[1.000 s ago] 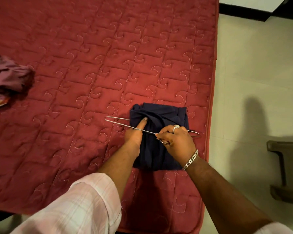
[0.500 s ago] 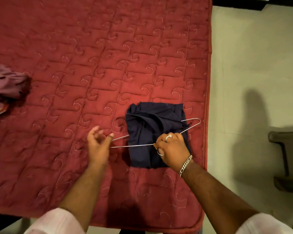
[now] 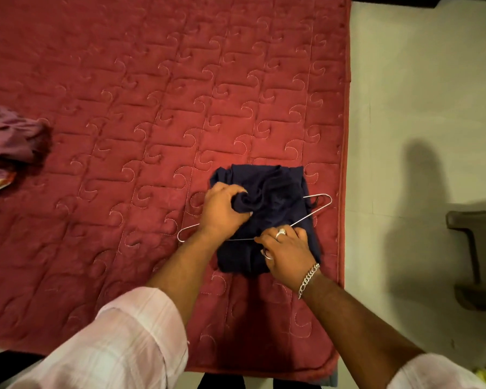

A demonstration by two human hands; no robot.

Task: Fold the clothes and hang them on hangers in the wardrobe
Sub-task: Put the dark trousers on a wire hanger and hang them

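A folded dark navy garment (image 3: 275, 189) lies on the red quilted mattress (image 3: 152, 108) near its right edge. A thin metal wire hanger (image 3: 319, 204) lies across the garment, its ends sticking out on both sides. My left hand (image 3: 222, 210) is closed on a bunch of the navy cloth at the garment's left middle. My right hand (image 3: 285, 249), with a ring and a chain bracelet, pinches the hanger at its centre over the garment's lower part. The hanger's hook is hidden under this hand.
A crumpled purple heap of clothes (image 3: 10, 141) sits at the mattress's left edge. Pale tiled floor (image 3: 404, 94) runs along the right of the mattress. A dark chair or stool (image 3: 477, 256) stands on the floor at the far right.
My left hand let go of the hanger's left end and moved right onto the garment, gripping a bunch of cloth. My right hand kept its hold on the hanger.
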